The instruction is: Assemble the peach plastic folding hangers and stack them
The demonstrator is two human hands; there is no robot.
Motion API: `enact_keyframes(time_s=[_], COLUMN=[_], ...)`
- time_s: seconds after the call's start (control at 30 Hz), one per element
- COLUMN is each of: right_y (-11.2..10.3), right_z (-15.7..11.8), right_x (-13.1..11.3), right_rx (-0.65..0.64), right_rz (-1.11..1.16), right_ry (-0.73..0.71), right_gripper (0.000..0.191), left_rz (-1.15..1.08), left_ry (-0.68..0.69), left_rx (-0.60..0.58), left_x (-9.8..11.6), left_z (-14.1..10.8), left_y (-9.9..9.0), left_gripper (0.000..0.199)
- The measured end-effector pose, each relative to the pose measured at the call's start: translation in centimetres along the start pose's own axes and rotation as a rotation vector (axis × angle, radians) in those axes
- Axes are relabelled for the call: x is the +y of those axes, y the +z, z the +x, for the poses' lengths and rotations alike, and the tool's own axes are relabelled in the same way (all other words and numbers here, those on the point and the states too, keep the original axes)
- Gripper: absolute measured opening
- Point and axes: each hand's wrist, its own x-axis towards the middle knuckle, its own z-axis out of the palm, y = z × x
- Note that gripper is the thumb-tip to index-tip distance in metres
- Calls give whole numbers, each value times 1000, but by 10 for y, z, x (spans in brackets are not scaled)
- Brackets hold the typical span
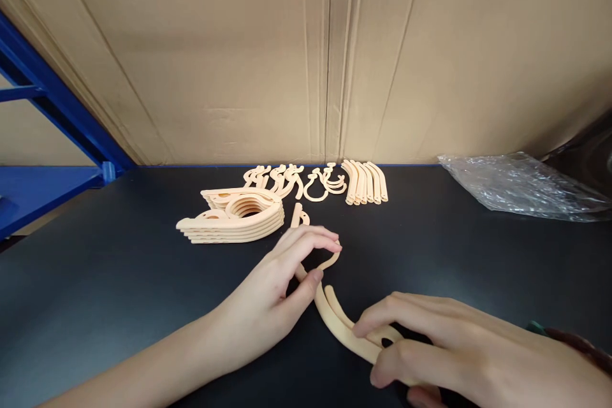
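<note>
A beige plastic folding clothes hanger (pixel 335 325) lies on the black tabletop with its arms spread out. My left hand (pixel 280 284) is closed around its middle, fingertips and thumb on the curved hook, and covers part of the joint. On the hanger's near right arm, my right hand (pixel 444 338) grips with bent fingers, hiding the arm's end. Just beyond my left hand, a neat stack of folded hangers (pixel 234 233) rests on the table.
Behind the stack lie loose hook pieces (pixel 315 194) and a row of curved arm pieces (pixel 366 182). A clear plastic bag (pixel 516 188) is at the back right. Cardboard (pixel 215 57) stands along the far edge; a blue metal frame (pixel 57 95) is at left.
</note>
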Motion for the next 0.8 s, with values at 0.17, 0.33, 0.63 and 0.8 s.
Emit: enact_keyframes(time_s=[0.17,0.33,0.63,0.8], right_y=[-5,-6,-10,-11], right_z=[-3,4,6,7], right_x=[14,40,45,38], right_rx=[36,145,254,171], right_rz=[-15,-188,-281,-163], right_ry=[-9,20,109,44], right_gripper=[55,46,19,19], left_rz=[55,121,134,124], left_ry=[41,52,54,48], left_rx=[83,28,-71,-95], left_x=[-7,-7,-2,-3], left_z=[-1,-3,-3,-4], left_y=[-2,-2,0,2], left_gripper=[47,64,59,61])
